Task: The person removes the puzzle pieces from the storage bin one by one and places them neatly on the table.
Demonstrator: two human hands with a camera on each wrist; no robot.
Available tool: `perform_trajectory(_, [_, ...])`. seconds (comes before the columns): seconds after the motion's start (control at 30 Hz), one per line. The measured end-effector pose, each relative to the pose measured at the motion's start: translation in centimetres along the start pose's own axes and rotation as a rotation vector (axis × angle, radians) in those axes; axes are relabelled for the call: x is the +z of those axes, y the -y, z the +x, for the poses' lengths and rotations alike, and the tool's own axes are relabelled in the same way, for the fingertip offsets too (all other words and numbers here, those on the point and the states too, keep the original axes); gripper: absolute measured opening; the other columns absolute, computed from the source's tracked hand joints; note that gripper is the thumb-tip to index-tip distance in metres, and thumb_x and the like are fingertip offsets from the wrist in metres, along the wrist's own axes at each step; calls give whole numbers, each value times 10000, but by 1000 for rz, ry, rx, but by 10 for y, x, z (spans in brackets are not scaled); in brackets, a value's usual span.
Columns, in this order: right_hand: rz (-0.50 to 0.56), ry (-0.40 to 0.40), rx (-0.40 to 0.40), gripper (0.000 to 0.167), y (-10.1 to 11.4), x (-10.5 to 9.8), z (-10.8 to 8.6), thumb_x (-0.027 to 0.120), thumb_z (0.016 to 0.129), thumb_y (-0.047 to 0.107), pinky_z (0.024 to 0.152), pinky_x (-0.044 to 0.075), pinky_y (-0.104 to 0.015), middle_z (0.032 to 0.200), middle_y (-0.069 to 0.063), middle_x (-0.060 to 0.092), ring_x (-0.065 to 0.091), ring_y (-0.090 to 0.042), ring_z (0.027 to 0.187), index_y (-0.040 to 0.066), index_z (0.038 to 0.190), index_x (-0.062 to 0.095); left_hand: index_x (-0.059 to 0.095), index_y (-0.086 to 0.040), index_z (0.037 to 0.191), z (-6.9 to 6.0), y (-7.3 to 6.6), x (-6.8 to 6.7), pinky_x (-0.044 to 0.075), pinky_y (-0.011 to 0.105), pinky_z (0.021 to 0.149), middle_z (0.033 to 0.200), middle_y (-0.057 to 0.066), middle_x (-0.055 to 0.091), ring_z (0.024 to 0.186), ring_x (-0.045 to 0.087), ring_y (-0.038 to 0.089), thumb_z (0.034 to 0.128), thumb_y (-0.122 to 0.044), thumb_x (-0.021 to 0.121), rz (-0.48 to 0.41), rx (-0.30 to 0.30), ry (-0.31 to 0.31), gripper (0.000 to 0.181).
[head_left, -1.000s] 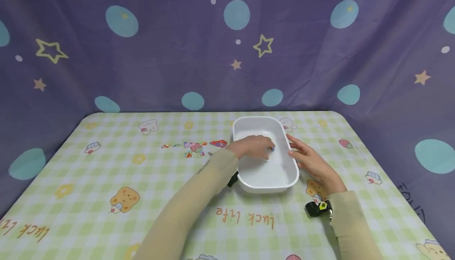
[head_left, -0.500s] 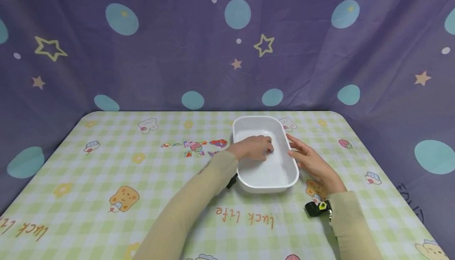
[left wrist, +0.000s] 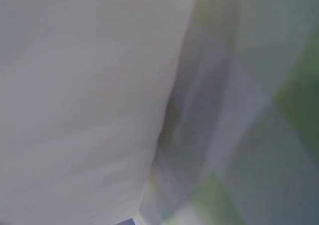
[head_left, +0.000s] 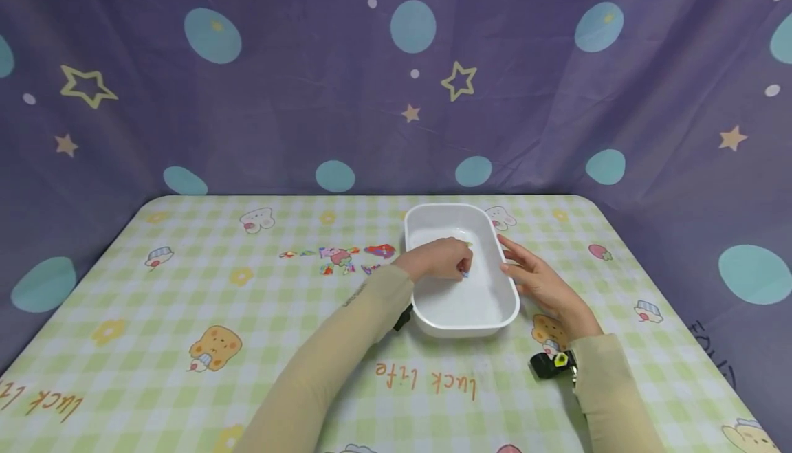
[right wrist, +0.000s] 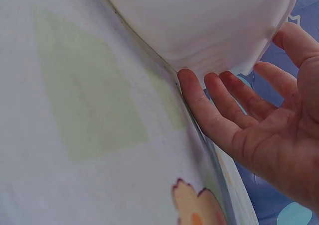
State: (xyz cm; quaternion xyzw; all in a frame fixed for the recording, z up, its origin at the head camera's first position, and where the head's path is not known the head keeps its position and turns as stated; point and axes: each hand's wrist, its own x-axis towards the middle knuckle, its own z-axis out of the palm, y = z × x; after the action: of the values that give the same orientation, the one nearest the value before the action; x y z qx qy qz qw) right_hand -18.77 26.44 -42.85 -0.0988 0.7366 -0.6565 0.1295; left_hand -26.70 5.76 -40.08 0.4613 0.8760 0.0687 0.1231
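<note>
A white rectangular tub (head_left: 464, 308) with rounded corners stands on the table, right of the middle. Inside it, my left hand (head_left: 441, 258) reaches down with curled fingers. A small colourful piece shows as a bit of blue (head_left: 465, 274) at the fingertips, mostly hidden by the hand. A tiny yellowish bit (head_left: 468, 244) is visible just beyond the knuckles. The left wrist view holds only the tub's outer wall (left wrist: 79, 105) and tablecloth, no hand. Against the tub's right side rests my right hand (right wrist: 269, 115), its fingertips touching the outer wall and its thumb at the rim.
Left of the tub, several small colourful flat pieces (head_left: 328, 253) lie in a loose row, a larger red one (head_left: 380, 251) nearest the tub. A green checked tablecloth (head_left: 278, 343) covers the table. Behind it hangs a purple patterned curtain (head_left: 297, 95).
My left hand's fingers have curled further and the small colourful piece at them has shifted slightly toward me inside the tub. My right hand and the tub stay in place.
</note>
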Motion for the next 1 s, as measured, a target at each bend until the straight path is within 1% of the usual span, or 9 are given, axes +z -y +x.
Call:
perform_trajectory(0.23, [-5,-3,-4,634,-1,-1,0,501,933,239,820,477,-374,1423,-189,230,488,-105,1087,218,1466,159,626,-135,880,1,-1,0,395,198,735,808,-48,569,764,500,83,795,-176,681,-7,-26,10,110])
perform_trajectory(0.4, [0,2,-4,628,-1,-1,0,495,937,228,822,476,-373,1423,-187,230,481,-100,1094,216,1466,158,611,-129,877,-2,-3,-2,401,201,727,808,-47,572,760,508,87,796,-178,677,-16,-51,23,116])
perform_trajectory(0.5, [-1,3,-3,626,-1,-1,0,495,937,230,818,477,-372,1422,-184,232,481,-98,1094,220,1466,159,598,-136,871,-4,-4,-4,398,203,724,802,-51,565,758,501,87,792,-167,668,-8,-52,19,110])
perform_trajectory(0.57, [0,3,-4,628,0,0,0,495,937,232,811,481,-371,1420,-185,233,485,-95,1090,220,1466,158,598,-135,873,-6,-4,-7,395,208,722,797,-47,562,755,499,93,785,-159,664,-4,-43,3,113])
perform_trajectory(0.77, [0,-6,-1,633,1,0,0,501,934,231,805,487,-349,1420,-187,235,493,-74,1075,215,1466,159,629,-113,934,-15,-3,-15,404,218,731,819,-22,565,766,508,106,792,-146,640,17,-4,-80,147])
perform_trajectory(1.0, [-28,-11,11,638,0,0,0,507,930,249,831,474,-347,1428,-186,237,483,-76,1085,226,1465,161,641,-125,944,-29,4,-21,406,220,739,882,-14,566,798,508,102,784,-158,634,25,-1,-143,164])
